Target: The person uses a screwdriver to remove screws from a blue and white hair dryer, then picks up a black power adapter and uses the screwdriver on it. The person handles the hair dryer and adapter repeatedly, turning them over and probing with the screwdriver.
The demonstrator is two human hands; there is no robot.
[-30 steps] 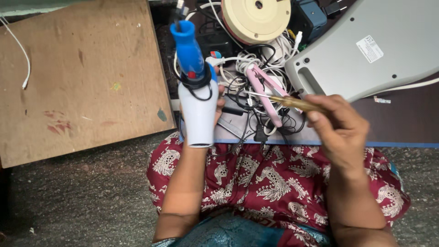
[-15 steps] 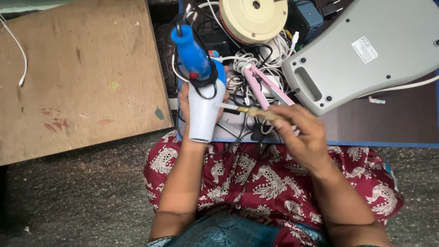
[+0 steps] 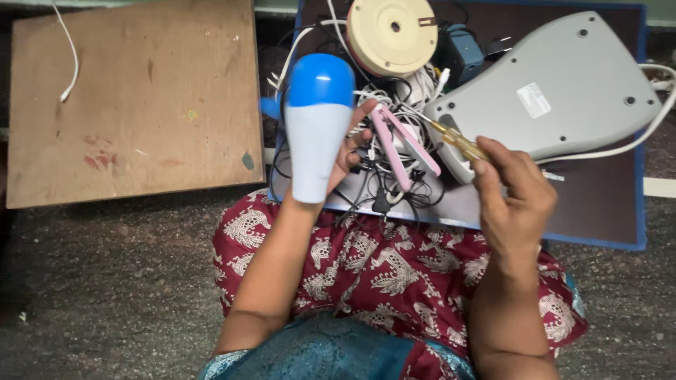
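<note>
My left hand (image 3: 348,151) is wrapped around a blue and white hair dryer (image 3: 317,123), holding it upright in front of me with its blue end uppermost, above my lap in the red patterned cloth (image 3: 394,274). My right hand (image 3: 517,193) is closed on a screwdriver with an amber handle (image 3: 458,141), its shaft pointing up and left toward the dryer but well short of it. Between my hands lies a pink hair straightener (image 3: 401,144) on a tangle of white and black cords (image 3: 384,190). Behind it sits a round cream-coloured appliance base (image 3: 391,32), and to the right a large grey appliance shell (image 3: 563,84) lies on a dark tray with a blue rim (image 3: 637,211). A plywood board (image 3: 134,98) lies on the floor to my left.
</note>
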